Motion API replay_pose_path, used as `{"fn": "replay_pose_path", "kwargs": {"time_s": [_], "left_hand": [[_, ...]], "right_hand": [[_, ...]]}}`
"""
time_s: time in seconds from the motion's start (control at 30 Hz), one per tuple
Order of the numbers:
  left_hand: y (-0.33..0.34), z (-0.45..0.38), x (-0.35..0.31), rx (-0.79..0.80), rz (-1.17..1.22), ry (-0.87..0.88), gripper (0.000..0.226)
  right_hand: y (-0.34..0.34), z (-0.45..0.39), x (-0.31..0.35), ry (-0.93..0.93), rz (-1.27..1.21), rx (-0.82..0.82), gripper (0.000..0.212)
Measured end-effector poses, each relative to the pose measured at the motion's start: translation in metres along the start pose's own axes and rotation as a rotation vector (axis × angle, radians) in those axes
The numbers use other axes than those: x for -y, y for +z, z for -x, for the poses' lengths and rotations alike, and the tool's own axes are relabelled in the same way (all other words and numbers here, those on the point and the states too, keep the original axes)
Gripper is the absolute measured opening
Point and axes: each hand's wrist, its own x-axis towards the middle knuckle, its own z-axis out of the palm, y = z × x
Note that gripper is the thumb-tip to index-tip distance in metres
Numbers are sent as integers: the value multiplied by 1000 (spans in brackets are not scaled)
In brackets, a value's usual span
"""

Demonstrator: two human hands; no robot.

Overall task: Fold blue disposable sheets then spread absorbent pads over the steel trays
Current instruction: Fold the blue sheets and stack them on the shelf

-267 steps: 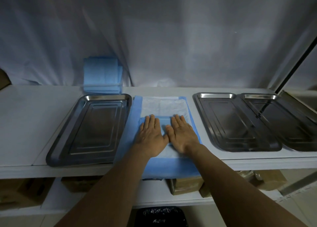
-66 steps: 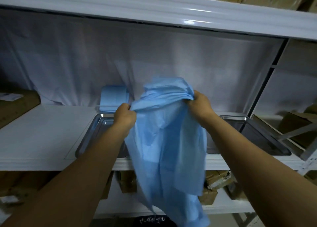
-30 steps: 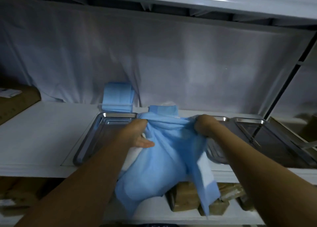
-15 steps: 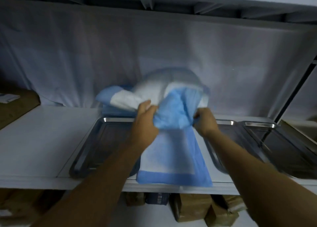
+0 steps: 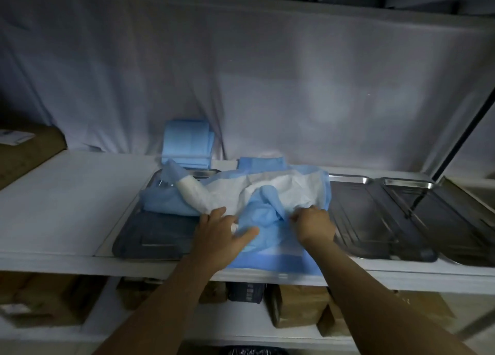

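A crumpled blue and white absorbent pad lies on the white shelf, draped partly over the left steel tray. My left hand rests on the pad's blue fold with fingers spread. My right hand pinches a bunched part of the pad near its right side. Two more steel trays, a middle tray and a right tray, lie bare to the right. A stack of folded blue sheets leans against the back curtain.
A white curtain hangs behind the shelf. A brown cardboard box sits at the far left. Cardboard boxes fill the lower shelf. A dark slanted bar crosses at the right.
The pad has come down from the air onto the shelf and the left tray. Both hands lowered with it; my left hand now lies flatter on it.
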Motion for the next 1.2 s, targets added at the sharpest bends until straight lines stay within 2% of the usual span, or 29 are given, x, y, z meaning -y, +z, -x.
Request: {"fn": "replay_pose_path", "kwargs": {"time_s": [0.03,0.07,0.1,0.13,0.2,0.23,0.3,0.33,0.43,0.5,0.53,0.6,0.67,0.73,0.8,0.87,0.93,1.03,1.1,1.17,1.2], "left_hand": [[1,-3,1,-113,-14,44,38],[1,-3,2,-136,-5,59,22],[0,-3,2,-200,-33,66,23],[-5,-1,0,-181,-6,13,31],[-7,2,0,-237,0,-60,26],[-7,2,0,-256,46,-85,26],[-7,2,3,-289,149,-92,34],[-6,0,5,-311,197,-87,39],[-4,-11,2,-340,348,-160,42],[-5,-16,-3,-338,375,-206,24],[-4,-18,-4,-340,360,-220,18],[-2,-22,-1,-349,320,-245,20],[-2,-21,4,-350,303,-252,18],[-2,-19,7,-368,302,-257,15],[-5,-14,6,-406,333,-262,11],[-9,-7,3,-455,385,-278,13],[-13,-1,0,-490,415,-306,13],[-18,9,-1,-492,415,-357,22],[-21,16,-3,-485,435,-389,32],[-24,20,-6,-484,468,-407,38],[-24,22,-8,-487,487,-404,38]], "right_hand": [[0,0,2,-28,-12,-34,39],[1,-1,6,-52,-45,-37,52],[1,-2,10,-65,-118,-21,65],[2,-6,16,-64,-212,12,76],[6,-14,29,-40,-287,100,82],[9,-16,35,-34,-227,137,78],[10,-17,44,-21,-43,146,51],[8,-15,47,-12,17,107,39],[0,-8,42,27,37,-64,32],[-5,-7,30,40,-106,-172,30],[-9,-6,22,53,-253,-211,28],[-19,-7,10,96,-704,-219,18],[-30,-7,1,148,-1048,-78,21],[-36,-1,-15,196,-1124,85,28],[-37,8,-31,217,-1136,234,25],[-37,14,-45,168,-937,320,35],[-41,20,-54,83,-442,406,56],[-47,30,-52,-17,251,396,59],[-46,41,-34,-42,386,270,61],[-37,49,-10,-218,293,207,54],[-29,54,3,-327,199,248,52]]}}
